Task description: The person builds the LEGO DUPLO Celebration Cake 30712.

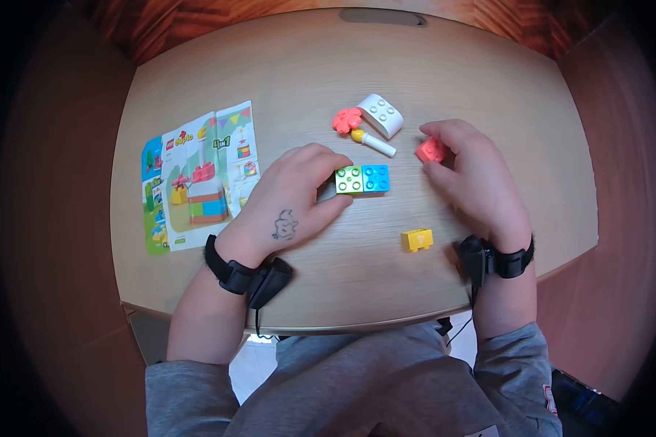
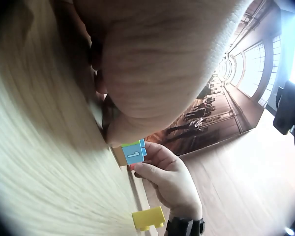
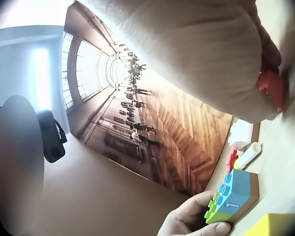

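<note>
My left hand [image 1: 291, 193] grips a small stack by its left end, thumb on the near side and fingers on the far side. On top of the stack sit a lime green brick [image 1: 348, 180] and a blue brick [image 1: 376, 178] marked with a 1. Beneath them a brown brick [image 3: 252, 195] shows in the right wrist view. To the right, my right hand [image 1: 481, 171] pinches a coral red brick [image 1: 431, 150] between thumb and fingers, close over the table. Its far part is hidden by the fingers.
A yellow brick [image 1: 418, 239] lies nearer the front edge, between the wrists. Behind the stack are a coral flower piece [image 1: 347, 120], a white curved brick [image 1: 381, 116] and a candle piece [image 1: 375, 143]. An instruction booklet [image 1: 197, 182] lies left on the table [image 1: 321, 277].
</note>
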{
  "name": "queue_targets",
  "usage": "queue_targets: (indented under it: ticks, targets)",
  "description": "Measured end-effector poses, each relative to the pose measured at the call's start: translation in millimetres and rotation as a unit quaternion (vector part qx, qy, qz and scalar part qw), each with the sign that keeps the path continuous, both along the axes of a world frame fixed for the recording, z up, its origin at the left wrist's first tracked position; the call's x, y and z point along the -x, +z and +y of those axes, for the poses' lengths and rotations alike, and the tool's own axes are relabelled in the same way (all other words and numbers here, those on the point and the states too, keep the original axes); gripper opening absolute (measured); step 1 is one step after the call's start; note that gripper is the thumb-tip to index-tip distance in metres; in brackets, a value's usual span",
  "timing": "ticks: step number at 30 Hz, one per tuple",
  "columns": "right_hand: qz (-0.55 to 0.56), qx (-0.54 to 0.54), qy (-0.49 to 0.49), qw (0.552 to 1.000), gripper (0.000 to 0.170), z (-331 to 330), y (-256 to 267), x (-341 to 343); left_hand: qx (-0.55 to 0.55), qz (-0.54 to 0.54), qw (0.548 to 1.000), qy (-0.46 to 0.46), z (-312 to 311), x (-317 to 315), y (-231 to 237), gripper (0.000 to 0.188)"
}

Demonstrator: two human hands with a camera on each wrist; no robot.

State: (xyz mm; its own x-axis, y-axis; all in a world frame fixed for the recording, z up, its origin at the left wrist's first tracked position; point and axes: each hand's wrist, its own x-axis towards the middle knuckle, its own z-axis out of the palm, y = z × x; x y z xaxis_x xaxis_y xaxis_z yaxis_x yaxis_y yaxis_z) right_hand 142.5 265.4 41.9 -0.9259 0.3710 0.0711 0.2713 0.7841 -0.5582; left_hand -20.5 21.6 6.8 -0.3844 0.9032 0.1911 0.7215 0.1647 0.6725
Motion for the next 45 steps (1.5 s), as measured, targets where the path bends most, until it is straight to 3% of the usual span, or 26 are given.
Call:
queue_targets:
  ticks: [11,17,20,28,44,45]
  targets:
    - [-0.042,-0.033,0.008,0.999,0.048,-3.4,2.6,2.6,-0.008,0.007,1.0,-0.002,-0.5,-0.1,-1.5,0.039]
    - [0.017,-0.044,0.032,0.998,0.044,-7.3,-0.9,3.0,-0.035,0.002,0.999,-0.021,-0.2,2.3,-4.4,0.037]
    - [-0.01,-0.011,0.028,0.999,0.04,-10.6,1.0,2.4,-0.029,0.0,0.999,-0.018,-0.9,2.1,-4.8,0.035]
    - [-0.006,-0.059,0.021,0.998,0.032,-8.4,-4.0,2.9,-0.026,0.004,1.0,-0.007,-1.6,0.5,-8.1,0.034]
    - [0.016,-0.056,0.041,0.997,0.038,-3.9,-3.3,1.2,-0.027,0.002,1.0,-0.014,0.2,0.9,-5.6,0.036]
    - [0.016,-0.011,0.014,1.0,0.038,-3.3,-2.0,1.1,-0.02,0.004,1.0,-0.013,0.1,0.8,-5.0,0.036]
